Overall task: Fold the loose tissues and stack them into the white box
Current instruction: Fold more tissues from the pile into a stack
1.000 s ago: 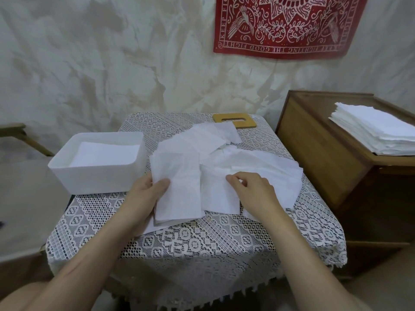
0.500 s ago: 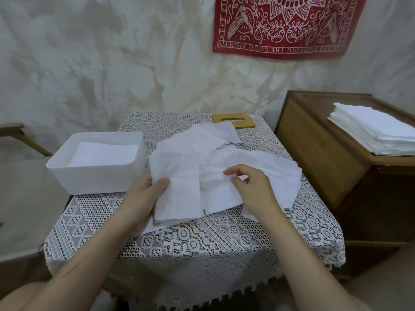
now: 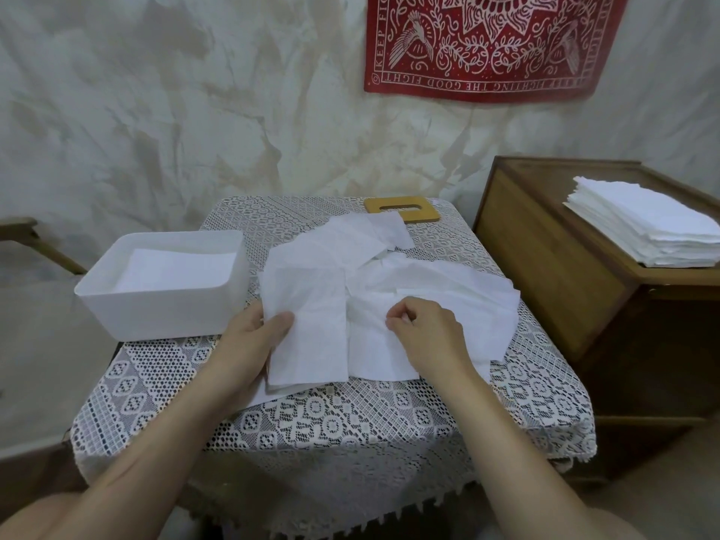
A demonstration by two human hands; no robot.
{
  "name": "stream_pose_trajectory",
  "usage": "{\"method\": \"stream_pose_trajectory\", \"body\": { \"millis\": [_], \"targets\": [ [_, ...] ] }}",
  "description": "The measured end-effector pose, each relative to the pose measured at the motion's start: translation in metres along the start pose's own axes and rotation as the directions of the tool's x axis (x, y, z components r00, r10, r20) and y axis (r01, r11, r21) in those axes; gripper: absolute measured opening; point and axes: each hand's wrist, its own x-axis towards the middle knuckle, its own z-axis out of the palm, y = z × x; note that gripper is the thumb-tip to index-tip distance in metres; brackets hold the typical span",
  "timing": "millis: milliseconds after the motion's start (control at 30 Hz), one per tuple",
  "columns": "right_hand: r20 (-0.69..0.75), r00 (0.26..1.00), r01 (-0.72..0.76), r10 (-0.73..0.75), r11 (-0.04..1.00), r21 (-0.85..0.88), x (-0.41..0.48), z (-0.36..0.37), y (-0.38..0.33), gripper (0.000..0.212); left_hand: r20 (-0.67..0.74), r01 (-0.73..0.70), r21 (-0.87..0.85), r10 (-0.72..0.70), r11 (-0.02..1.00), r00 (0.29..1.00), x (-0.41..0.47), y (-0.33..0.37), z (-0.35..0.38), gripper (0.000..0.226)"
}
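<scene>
Clutter first: loose tissues [image 3: 448, 282] sprawl in a crumpled, overlapping heap across the middle of the counter, from near centre out to the right. At the far edge I see one sheet's corner lying over the near side of a wooden lid [image 3: 422, 212] with a slot in it. The white box [image 3: 163, 309] sits on the left of the counter, just beside the heap, open on top, with a flat tissue layer [image 3: 175, 268] inside.

My left grip [image 3: 249, 344] is grasping a folded tissue [image 3: 307, 329] at its left edge, thumb on top, fingers tucked under. That tissue lies flat at the near left of the heap, close to the box's near right corner. My right grip [image 3: 428, 337] is clenched on the loose tissues, thumb and forefinger pinching a raised fold just right of the folded one.

Now the surface: a white lace cloth [image 3: 311, 422] covers the counter and hangs over its near edge, dark showing through the holes. On the right stands a wooden cabinet [image 3: 545, 274], with a neat tissue stack [image 3: 643, 231] on top. A wooden bar [image 3: 23, 229] pokes in at the far left. Behind everything is a pale mottled wall [image 3: 156, 111], and at upper right hangs a red patterned cloth [image 3: 487, 44] with white lettering running upside down.
</scene>
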Motion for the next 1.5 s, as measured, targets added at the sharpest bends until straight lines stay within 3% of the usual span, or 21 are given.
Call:
{"method": "stream_pose_trajectory", "body": {
  "millis": [100,300,400,567,900,1300,1500],
  "targets": [
    [-0.015,1.0,0.021,-0.022,0.999,-0.046,0.001,0.0,0.004,0.018,0.012,0.005,-0.027,-0.005,1.0,1.0,-0.001,0.001,0.001,0.022],
    [-0.123,0.99,-0.059,0.068,0.995,0.075,0.011,-0.024,0.02,0.042,0.006,0.011,-0.043,-0.011,0.999,1.0,-0.003,0.002,0.003,0.021],
    [-0.139,0.982,-0.12,0.126,0.991,0.055,0.015,-0.028,0.03,0.032,0.008,0.009,-0.038,-0.009,0.999,1.0,-0.004,0.002,0.005,0.021],
    [-0.028,0.986,-0.162,0.163,0.985,0.059,0.015,-0.028,0.028,0.019,0.001,0.007,-0.023,-0.007,1.0,1.0,-0.003,0.001,0.008,0.02],
    [0.065,0.997,-0.051,0.05,0.998,0.024,0.016,-0.015,0.01,0.021,-0.006,0.013,-0.023,-0.013,1.0,1.0,-0.002,0.001,0.004,0.023],
    [0.106,0.993,-0.033,0.055,0.981,-0.193,0.024,0.0,0.003,0.047,-0.018,-0.005,0.02,0.006,1.0,1.0,-0.004,0.005,-0.001,0.021],
    [0.073,0.996,-0.038,0.054,0.98,-0.195,0.022,0.001,0.002,0.036,-0.008,-0.001,0.02,0.001,1.0,1.0,-0.005,0.004,-0.002,0.02]
  ]
}}
